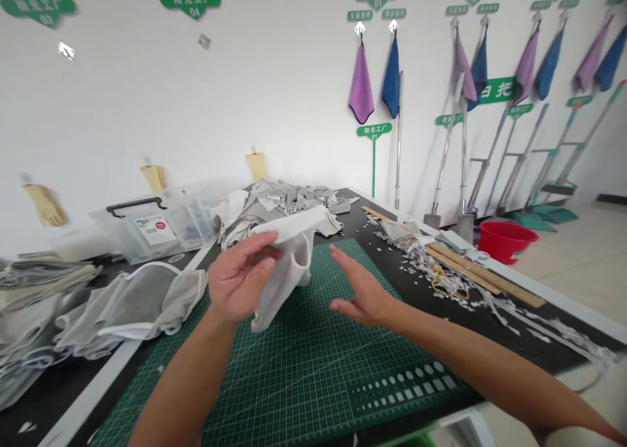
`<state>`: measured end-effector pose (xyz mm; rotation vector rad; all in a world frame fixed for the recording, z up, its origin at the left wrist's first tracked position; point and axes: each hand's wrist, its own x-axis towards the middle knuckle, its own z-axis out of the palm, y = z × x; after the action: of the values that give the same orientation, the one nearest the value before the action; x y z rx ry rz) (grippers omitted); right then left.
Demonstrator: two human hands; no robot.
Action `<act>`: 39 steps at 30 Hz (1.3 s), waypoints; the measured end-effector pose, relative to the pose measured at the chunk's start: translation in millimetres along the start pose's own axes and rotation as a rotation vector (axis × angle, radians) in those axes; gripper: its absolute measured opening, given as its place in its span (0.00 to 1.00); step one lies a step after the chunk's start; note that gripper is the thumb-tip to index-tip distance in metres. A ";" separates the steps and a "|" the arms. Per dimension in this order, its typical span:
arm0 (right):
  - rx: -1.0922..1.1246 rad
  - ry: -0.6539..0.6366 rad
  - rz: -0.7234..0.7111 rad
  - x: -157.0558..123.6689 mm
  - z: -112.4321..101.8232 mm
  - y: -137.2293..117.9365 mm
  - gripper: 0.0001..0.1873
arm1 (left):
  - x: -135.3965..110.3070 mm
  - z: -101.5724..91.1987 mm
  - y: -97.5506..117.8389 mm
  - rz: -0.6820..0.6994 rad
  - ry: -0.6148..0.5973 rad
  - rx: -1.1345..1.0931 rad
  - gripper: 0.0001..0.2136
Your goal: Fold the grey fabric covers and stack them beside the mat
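My left hand [240,277] grips a white cloth [289,270], which hangs down over the green cutting mat [313,362]. My right hand [360,297] is held flat above the mat with its fingers apart. It is close to the cloth, a short gap to its right, and holds nothing. The cloth's lower end seems to hang just above the mat, though I cannot tell if it touches.
Behind the mat lies a heap of grey fabric [279,202]. Folded grey pieces [132,310] are stacked on the left, beside a plastic storage box [151,228]. Wooden strips [470,264] and white scraps [421,261] cover the black table [416,218] on the right, past a red bucket [504,238].
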<state>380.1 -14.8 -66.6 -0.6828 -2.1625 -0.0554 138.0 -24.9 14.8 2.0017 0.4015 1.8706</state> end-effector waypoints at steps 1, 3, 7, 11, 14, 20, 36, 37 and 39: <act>0.073 0.053 0.016 12.8 -5.7 -4.7 0.48 | -0.3 3.1 2.9 -0.010 -0.042 0.015 0.16; 0.270 0.143 0.031 40.6 -16.6 -13.7 0.49 | 1.0 9.1 7.1 -0.035 -0.109 0.038 0.16; 0.592 0.144 0.053 87.3 -30.1 -29.9 0.36 | 8.4 20.4 10.9 -0.050 -0.142 0.039 0.14; 0.474 0.148 0.096 104.3 -28.1 -42.5 0.12 | 12.9 28.5 14.1 -0.178 -0.269 -0.135 0.22; 0.366 0.224 0.166 105.3 -23.5 -49.5 0.09 | 12.2 30.7 14.9 -0.222 -0.274 -0.211 0.36; 0.312 0.458 0.253 117.9 -29.5 -52.2 0.15 | 6.7 34.2 13.3 -0.075 -0.124 0.082 0.36; 0.325 0.619 0.239 143.5 -75.7 -34.1 0.18 | 24.2 34.0 -19.3 -0.241 0.350 0.485 0.11; 0.335 0.611 0.237 142.2 -77.3 -31.8 0.18 | 26.8 31.1 -21.6 -0.250 0.366 0.480 0.11; 0.330 0.605 0.235 139.1 -81.3 -27.9 0.17 | 32.0 24.7 -25.2 -0.266 0.408 0.466 0.11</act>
<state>356.2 2.6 94.2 -0.6226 -1.4598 0.1934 166.2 10.1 30.6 1.6881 1.2519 2.1415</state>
